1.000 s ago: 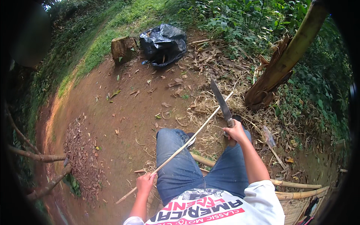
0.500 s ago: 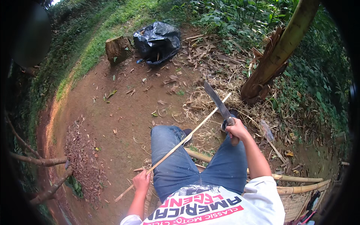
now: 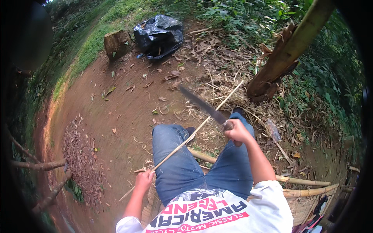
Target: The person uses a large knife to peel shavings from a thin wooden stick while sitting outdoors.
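Note:
My left hand (image 3: 144, 180) is closed around a long, thin, pale strip (image 3: 179, 146) that looks like split bamboo, near its lower end. The strip slants across my left thigh and up to the right, its far end above the dry shavings. In my right hand (image 3: 239, 133), above my right knee, is the handle of a machete (image 3: 204, 105). Its dark blade points up and to the left and crosses the strip in the view; whether the two touch I cannot tell. My legs in blue jeans (image 3: 175, 167) are spread to either side.
A black plastic bag (image 3: 159, 37) lies beside a tree stump (image 3: 116, 44) at the far side. A thick leaning trunk (image 3: 279, 58) rises from dry shavings (image 3: 221, 93) at right. Bamboo poles (image 3: 303, 181) lie by my right hip; branches (image 3: 42, 166) stick in at left.
The machete has swung to the left, so its blade now crosses the strip. My right hand moved slightly left with it. My left hand keeps its hold; the whole view has shifted a little.

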### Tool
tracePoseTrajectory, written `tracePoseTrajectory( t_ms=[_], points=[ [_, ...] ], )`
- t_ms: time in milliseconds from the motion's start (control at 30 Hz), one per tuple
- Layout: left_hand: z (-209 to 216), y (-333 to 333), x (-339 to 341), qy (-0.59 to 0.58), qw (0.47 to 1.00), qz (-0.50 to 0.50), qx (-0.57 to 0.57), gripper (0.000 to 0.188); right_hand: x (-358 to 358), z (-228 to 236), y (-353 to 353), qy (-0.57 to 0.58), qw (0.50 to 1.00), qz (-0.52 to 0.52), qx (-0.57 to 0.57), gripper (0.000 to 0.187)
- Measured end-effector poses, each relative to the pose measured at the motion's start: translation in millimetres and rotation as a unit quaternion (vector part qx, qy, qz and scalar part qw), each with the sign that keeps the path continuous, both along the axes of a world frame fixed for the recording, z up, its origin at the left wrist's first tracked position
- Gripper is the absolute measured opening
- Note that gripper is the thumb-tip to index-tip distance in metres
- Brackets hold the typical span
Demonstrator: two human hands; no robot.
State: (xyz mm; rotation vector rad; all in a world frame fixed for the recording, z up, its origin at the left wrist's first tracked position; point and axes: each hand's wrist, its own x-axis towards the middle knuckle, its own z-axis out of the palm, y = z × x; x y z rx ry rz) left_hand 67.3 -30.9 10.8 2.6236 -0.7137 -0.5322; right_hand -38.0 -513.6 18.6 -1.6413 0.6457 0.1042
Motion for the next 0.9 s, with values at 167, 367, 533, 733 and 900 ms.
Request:
tracePoseTrajectory(
  t_ms=[167,367,533,733,900],
  points=[
    [-8.8,-6.5,-10.6,-0.008,0.999,0.044,0.025,0.028,20.1,-37.4,20.0,-0.009,0.984,-0.17,0.05,0.012],
    [-6.3,-6.4,-15.7,-0.029,0.998,0.047,0.013,0.028,25.3,1.8,62.0,0.069,0.984,0.1,-0.131,0.025],
    [-13.0,-8.2,-21.7,-0.09,0.994,0.061,0.0,0.031,41.8,-20.0,12.4,-0.019,0.989,-0.063,-0.131,0.007],
    [-1.1,0.9,-19.9,-0.122,0.991,0.045,0.042,0.031,13.8,-86.4,13.1,-0.001,0.99,-0.119,-0.082,0.008],
    [-17.4,11.0,-22.0,-0.164,0.986,0.028,-0.005,0.032,16.9,-34.3,-3.0,0.02,0.994,-0.095,-0.043,0.011]
  ],
)
